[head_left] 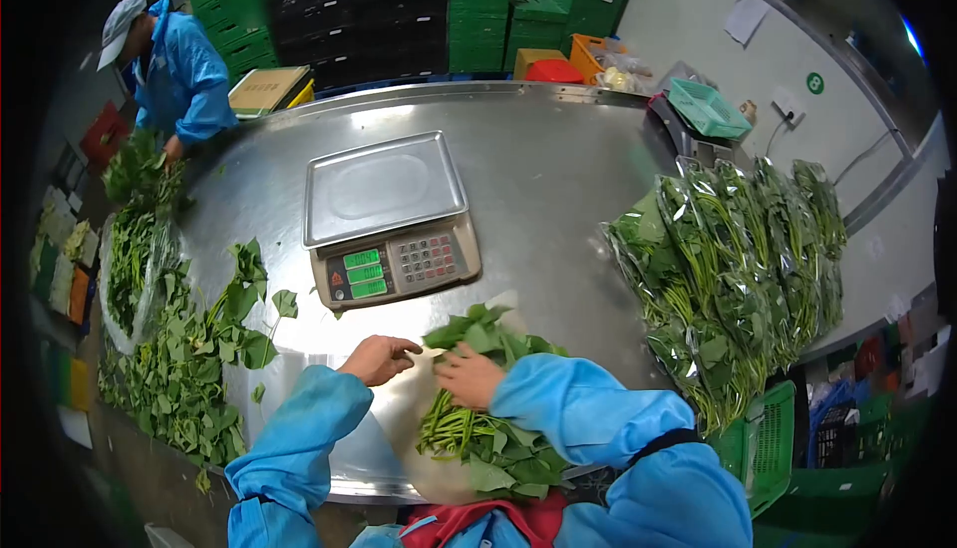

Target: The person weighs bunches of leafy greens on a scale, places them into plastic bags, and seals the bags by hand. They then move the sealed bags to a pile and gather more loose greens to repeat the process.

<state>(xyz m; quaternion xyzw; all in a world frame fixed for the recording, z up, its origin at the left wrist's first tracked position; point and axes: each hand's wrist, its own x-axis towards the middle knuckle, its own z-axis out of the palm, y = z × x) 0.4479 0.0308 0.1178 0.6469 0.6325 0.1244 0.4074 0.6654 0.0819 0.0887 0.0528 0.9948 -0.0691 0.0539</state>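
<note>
A bunch of leafy greens [513,453] with cut stems lies near the table's front edge, on what looks like a clear sheet. My right hand [469,376] rests on the bunch, fingers spread over its leaves. Just left of it, my left hand [381,360] is raised beside the leaves; its thumb and fingertips are close together, and anything between them is too small to make out. Beyond my hands stands a scale [394,219] with a bare metal tray and lit green displays.
Loose greens [184,388] spread along the left side. Bagged greens [738,279] lie in rows at the right. A co-worker in blue [189,74] handles greens at the far left. Green basket [710,107] at the back right; green crate [773,448] at the lower right.
</note>
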